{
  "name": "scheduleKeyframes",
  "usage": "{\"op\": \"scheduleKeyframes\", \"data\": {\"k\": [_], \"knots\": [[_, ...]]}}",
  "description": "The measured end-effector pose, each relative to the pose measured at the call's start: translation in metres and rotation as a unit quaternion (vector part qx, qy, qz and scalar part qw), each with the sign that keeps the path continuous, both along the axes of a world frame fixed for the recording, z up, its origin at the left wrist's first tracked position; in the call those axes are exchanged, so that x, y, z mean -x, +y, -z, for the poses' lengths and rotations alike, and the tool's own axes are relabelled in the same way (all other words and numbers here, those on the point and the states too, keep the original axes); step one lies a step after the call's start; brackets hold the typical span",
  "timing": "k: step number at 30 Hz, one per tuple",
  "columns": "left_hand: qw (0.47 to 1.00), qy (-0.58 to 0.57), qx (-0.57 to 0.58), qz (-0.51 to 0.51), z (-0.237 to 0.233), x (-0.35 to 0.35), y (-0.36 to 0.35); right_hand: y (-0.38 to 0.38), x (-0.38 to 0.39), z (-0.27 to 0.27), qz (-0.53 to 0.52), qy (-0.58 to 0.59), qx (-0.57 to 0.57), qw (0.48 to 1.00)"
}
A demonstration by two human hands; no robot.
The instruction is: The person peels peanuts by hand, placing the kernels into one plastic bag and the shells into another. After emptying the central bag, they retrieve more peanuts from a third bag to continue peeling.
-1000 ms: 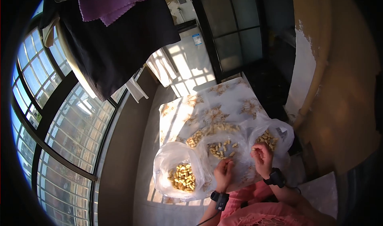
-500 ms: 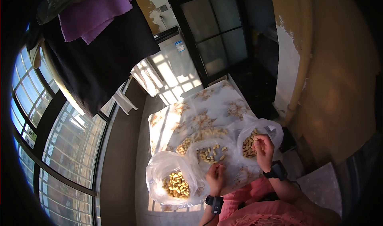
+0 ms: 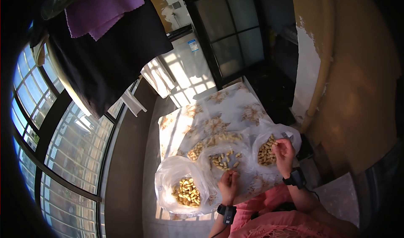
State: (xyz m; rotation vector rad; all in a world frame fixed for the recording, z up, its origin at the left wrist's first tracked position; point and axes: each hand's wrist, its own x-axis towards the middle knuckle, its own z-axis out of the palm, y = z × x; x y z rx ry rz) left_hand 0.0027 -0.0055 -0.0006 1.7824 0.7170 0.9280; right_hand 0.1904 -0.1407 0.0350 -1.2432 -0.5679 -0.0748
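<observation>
Three thin white plastic bags of unshelled peanuts rest on a flowered tablecloth (image 3: 216,124). My right hand (image 3: 285,154) is at the right bag (image 3: 290,139), its fingertips pinched on what looks like a peanut over the peanuts (image 3: 266,154) inside. Just below the middle bag's loose peanuts (image 3: 223,160), my left hand (image 3: 228,185) has its fingers curled together. Whatever they may hold is hidden. At the left, the open bag (image 3: 166,179) contains a sunlit heap of peanuts (image 3: 186,192).
More peanuts (image 3: 195,151) show through plastic behind the middle bag. Dark and purple cloths (image 3: 105,11) hang at upper left beside the barred window (image 3: 78,149). A white appliance (image 3: 189,65) stands beyond the table, and a tan wall (image 3: 357,78) rises on the right.
My right hand has shifted slightly right over the right bag, still pinched. The left hand stays nearly in place with its fingers curled. The camera view has moved a little.
</observation>
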Motion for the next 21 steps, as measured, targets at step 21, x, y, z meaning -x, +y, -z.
{"op": "scheduleKeyframes", "data": {"k": [21], "knots": [[0.999,-0.021,0.026,0.026,0.008,0.001,0.002,-0.017,-0.027,0.003,0.023,0.022,0.054,0.998]]}}
